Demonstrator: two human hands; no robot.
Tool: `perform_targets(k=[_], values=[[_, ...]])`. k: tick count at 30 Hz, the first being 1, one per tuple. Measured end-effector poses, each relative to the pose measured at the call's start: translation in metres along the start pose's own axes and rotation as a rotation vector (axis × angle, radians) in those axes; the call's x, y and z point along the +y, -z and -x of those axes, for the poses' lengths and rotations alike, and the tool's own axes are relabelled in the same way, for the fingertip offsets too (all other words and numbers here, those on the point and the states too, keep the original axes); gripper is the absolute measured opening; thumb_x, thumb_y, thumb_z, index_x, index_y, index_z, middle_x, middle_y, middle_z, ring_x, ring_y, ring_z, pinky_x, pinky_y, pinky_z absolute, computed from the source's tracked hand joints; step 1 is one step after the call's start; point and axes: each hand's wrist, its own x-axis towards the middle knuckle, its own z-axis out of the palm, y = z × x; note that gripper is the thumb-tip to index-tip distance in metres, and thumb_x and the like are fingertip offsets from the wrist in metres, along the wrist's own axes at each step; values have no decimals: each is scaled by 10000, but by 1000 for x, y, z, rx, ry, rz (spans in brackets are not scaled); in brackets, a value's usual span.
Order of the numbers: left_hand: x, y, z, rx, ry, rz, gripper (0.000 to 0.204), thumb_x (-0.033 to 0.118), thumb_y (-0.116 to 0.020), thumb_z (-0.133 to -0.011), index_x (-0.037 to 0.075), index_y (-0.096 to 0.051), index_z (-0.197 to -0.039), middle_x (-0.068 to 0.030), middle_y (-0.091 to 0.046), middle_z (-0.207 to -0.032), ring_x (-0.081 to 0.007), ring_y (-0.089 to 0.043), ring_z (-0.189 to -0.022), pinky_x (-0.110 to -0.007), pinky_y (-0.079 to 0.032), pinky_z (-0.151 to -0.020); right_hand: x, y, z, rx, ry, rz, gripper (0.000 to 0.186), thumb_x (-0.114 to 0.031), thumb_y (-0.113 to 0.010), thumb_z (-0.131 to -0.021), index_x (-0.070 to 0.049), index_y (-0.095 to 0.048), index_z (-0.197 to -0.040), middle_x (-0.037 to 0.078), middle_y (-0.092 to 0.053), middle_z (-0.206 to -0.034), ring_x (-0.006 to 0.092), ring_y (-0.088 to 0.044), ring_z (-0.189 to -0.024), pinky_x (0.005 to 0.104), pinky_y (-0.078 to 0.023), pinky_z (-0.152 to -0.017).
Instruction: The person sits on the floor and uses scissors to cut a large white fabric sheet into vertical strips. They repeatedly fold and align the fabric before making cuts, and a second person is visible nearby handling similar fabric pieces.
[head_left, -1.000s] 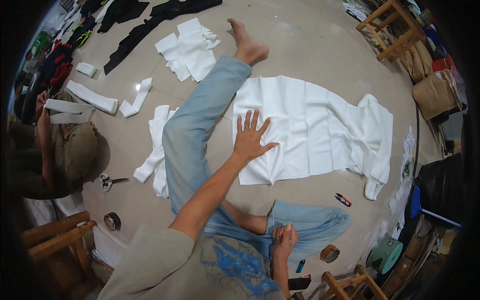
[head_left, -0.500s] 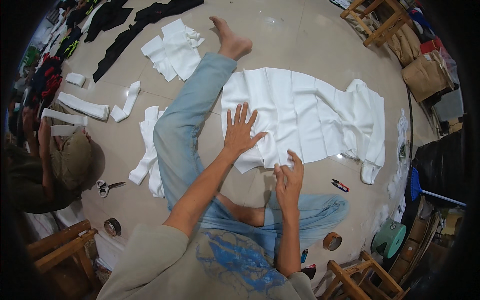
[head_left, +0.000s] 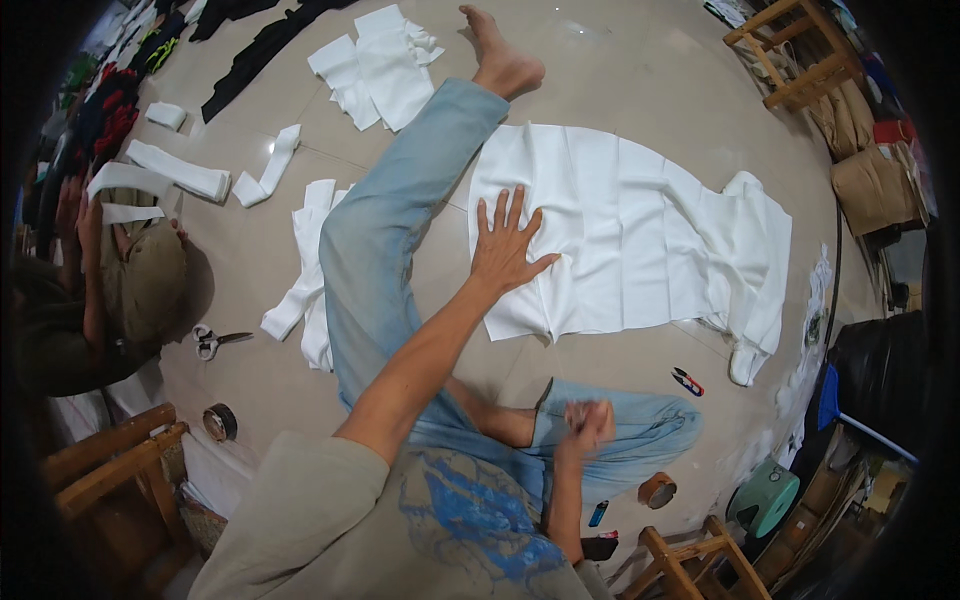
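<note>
My left hand (head_left: 510, 245) lies spread open on a white fabric piece (head_left: 650, 240), which has vertical creases and a bunched right end. My right hand (head_left: 585, 428), blurred, is curled above my bent right leg below the fabric's lower edge; what it holds I cannot make out. My outstretched left leg (head_left: 370, 230) lies beside the fabric. Folded white pieces (head_left: 385, 65) are near my foot, and white strips (head_left: 310, 270) lie left of my leg. Red-handled snips (head_left: 687, 381) rest on the floor right of my right hand.
At left a co-worker (head_left: 140, 285) handles white strips, near scissors (head_left: 215, 340) and a tape roll (head_left: 220, 420). Dark garments (head_left: 250, 60) lie top left. Wooden stools (head_left: 790, 55), paper bags (head_left: 870, 190), a blue broom (head_left: 830, 395), another tape roll (head_left: 657, 490) and a lighter (head_left: 598, 513) sit around.
My right hand rose to the fabric's lower edge half a second ago and has since pulled back down toward me, fingers curling. My left hand stays spread on the fabric.
</note>
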Motion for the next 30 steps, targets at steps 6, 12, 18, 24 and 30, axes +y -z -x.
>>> perform_targets(k=[6, 12, 18, 24, 30], values=[[4, 0, -3, 7, -23, 21, 826, 679, -537, -852, 152, -433, -1479, -204, -170, -1610, -402, -191, -1463, -617, -99, -1160, 21, -8, -6, 79, 421, 536, 401, -311, -592, -981, 39, -569, -786, 122, -591, -707, 244, -558, -599, 386, -466, -589], [-1, 3, -3, 18, -19, 8, 798, 639, -570, -854, 208, -405, -1505, -205, -170, -1610, -422, -209, -1446, -608, -121, -1153, -34, -37, -50, -379, 153, 1100, 302, -214, -632, -935, 33, -664, -766, 171, -684, -841, 310, -646, -748, 420, -465, -722], [4, 4, -3, 48, -26, 32, 773, 630, -580, -846, 197, -455, -1475, -226, -226, -1585, -433, -218, -1437, -618, -128, -1145, -30, -76, -82, -311, 423, 290, 393, -255, -508, -1030, 14, -567, -750, 68, -588, -730, 204, -563, -698, 349, -472, -746], [4, 5, -4, 34, 2, 16, 754, 605, -586, -839, 212, -460, -1470, -237, -262, -1563, -442, -198, -1441, -645, -95, -1142, 3, -86, -65, -116, -103, -436, 431, -313, -490, -1053, -109, -369, -693, -33, -322, -617, 79, -327, -549, 240, -440, -628], [2, 2, -2, -6, 21, 11, 758, 624, -550, -845, 226, -441, -1480, -217, -244, -1577, -433, -132, -1468, -668, -45, -1141, 6, -17, 3, -11, 1, -83, 438, -307, -482, -1046, -118, -348, -675, -23, -341, -587, 93, -310, -513, 265, -397, -578]])
